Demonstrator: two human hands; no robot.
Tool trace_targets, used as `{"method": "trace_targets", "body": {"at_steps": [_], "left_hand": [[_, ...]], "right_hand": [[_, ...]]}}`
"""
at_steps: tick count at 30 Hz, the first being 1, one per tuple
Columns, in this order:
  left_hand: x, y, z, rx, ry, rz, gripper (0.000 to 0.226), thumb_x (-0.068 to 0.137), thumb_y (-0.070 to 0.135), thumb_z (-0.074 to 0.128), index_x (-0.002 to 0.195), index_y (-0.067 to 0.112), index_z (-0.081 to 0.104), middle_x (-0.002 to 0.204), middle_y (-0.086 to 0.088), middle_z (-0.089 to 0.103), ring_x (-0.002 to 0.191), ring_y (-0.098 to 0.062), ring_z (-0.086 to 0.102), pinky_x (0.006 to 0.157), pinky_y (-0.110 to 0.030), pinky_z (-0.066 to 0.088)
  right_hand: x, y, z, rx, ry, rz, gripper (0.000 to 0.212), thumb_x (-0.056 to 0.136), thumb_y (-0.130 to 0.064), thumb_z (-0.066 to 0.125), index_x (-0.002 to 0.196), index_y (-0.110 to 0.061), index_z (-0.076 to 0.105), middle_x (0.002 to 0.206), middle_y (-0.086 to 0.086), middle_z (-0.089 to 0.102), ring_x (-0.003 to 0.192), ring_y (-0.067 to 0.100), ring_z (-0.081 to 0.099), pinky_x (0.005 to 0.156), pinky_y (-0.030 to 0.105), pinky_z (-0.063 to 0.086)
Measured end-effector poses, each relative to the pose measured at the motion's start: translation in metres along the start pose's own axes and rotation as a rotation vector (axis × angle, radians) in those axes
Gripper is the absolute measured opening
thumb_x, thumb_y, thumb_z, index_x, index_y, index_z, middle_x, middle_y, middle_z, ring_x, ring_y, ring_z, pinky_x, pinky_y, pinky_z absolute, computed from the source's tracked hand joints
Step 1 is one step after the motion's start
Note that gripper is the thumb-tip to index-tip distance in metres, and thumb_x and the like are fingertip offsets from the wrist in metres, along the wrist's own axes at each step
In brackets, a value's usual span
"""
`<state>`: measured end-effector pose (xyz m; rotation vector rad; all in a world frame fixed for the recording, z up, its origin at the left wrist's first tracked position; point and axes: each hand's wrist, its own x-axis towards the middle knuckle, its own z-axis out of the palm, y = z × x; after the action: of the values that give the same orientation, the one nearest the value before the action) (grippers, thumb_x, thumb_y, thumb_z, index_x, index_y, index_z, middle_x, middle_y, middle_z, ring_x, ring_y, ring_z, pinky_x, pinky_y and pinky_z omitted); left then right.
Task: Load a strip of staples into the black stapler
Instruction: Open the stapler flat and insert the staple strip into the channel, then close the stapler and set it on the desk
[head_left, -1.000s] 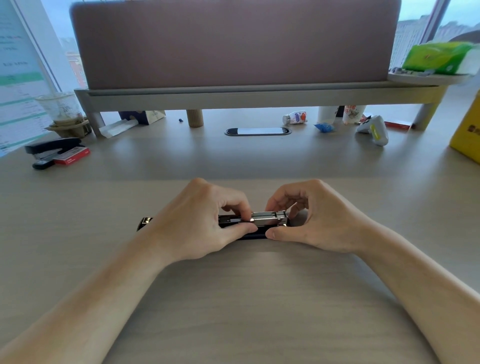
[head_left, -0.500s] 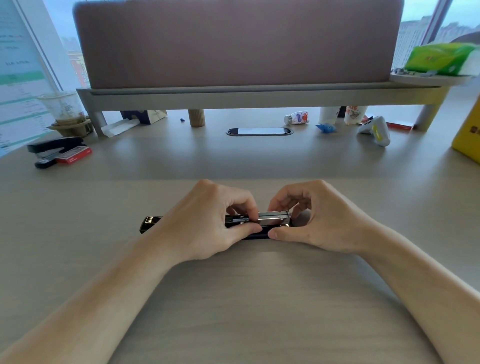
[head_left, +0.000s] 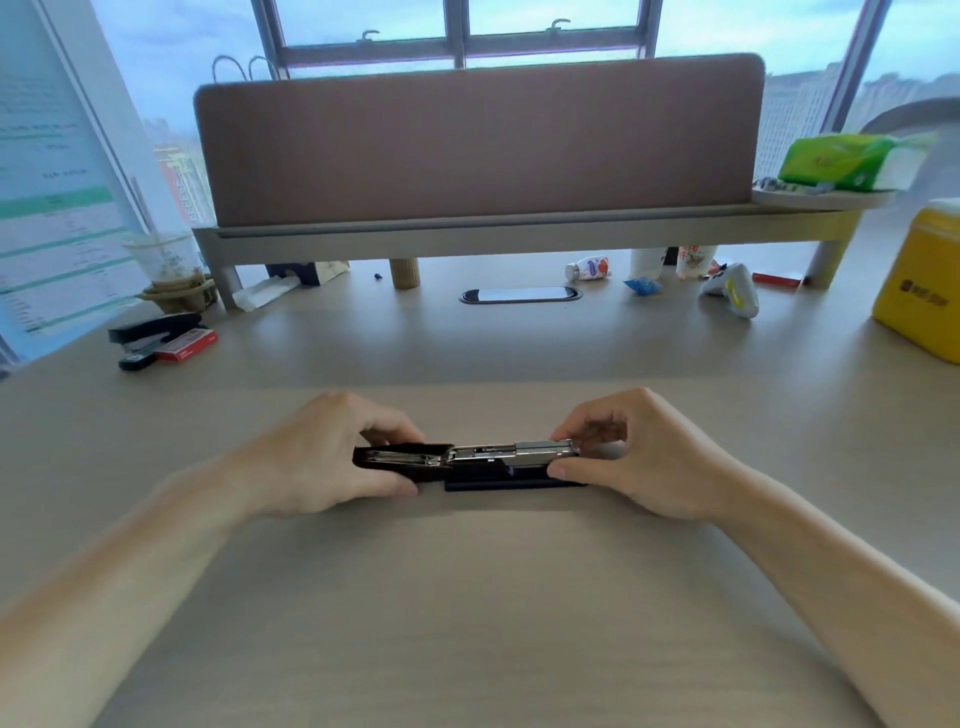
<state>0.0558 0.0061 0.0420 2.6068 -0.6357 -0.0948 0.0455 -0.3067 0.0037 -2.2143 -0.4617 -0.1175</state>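
The black stapler (head_left: 470, 463) lies opened out flat on the desk in front of me, its silver metal magazine (head_left: 535, 451) showing along the top. My left hand (head_left: 332, 457) holds the black lid end on the left. My right hand (head_left: 639, 457) pinches the right end of the magazine between thumb and fingers. I cannot make out a strip of staples in the channel.
A second black stapler (head_left: 150, 335) and a red staple box (head_left: 188, 345) sit at the far left. A yellow box (head_left: 922, 291) stands at the right edge. A white controller (head_left: 735, 291), a small bottle (head_left: 589, 269) and a desk partition (head_left: 478, 140) are at the back.
My left hand has slid left along the stapler, off the magazine and onto the lid end, uncovering more of the metal. My head has tilted up, showing more window.
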Motion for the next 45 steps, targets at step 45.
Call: {"method": "trace_targets", "body": {"at_steps": [45], "left_hand": [[0.069, 0.101, 0.046, -0.039, 0.001, -0.150, 0.074, 0.106, 0.062, 0.024, 0.052, 0.013, 0.036, 0.053, -0.009, 0.040, 0.052, -0.024, 0.045, 0.058, -0.034, 0.032]], "right_hand": [[-0.006, 0.007, 0.012, -0.004, 0.126, -0.047, 0.041, 0.079, -0.026, 0.089, 0.056, -0.049, 0.064, 0.051, -0.021, 0.057, 0.051, 0.003, 0.048, 0.057, 0.011, 0.037]]}}
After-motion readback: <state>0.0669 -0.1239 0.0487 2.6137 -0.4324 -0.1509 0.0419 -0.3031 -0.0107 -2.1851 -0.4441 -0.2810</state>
